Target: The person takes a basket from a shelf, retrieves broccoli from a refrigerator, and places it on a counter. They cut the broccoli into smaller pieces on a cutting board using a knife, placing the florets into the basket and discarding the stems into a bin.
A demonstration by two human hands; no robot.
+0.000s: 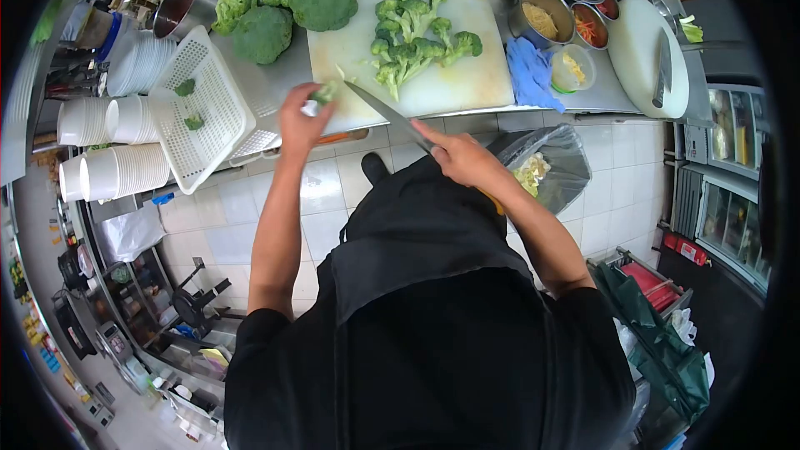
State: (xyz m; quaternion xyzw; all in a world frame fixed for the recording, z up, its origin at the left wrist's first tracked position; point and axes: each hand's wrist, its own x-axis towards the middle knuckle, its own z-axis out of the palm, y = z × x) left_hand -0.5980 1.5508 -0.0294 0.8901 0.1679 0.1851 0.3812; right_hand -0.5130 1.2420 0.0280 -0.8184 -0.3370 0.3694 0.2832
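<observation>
The basket (218,137) sits at the left, near the front of the worktop (283,83), with two small green pieces inside. Its thin lattice walls look light and fairly stiff; the rim would be the natural hold. Beside it, large broccoli heads (261,35) lie against the board's (467,87) left side. They look dense, probably best taken by the stalk, since the buds could crumble.

The left hand (300,121) is closed on a small piece of broccoli (325,93), blurred, over the board's near left corner. The piece should be light and firm at the stem, softer at the buds. The knife (387,111) slants with its tip close to that hand, so those fingers need care. Cut florets (408,54) cluster further right on the board, with a strip of bare surface between them and the blade.

The right hand (467,160) grips the knife's handle, index finger extended forward, just off the worktop's front edge. Behind it, an open bin bag (575,162) holds pale scraps. Right of the board, a blue cloth (533,73) and metal bowls (546,23) limit sideways movement.
</observation>
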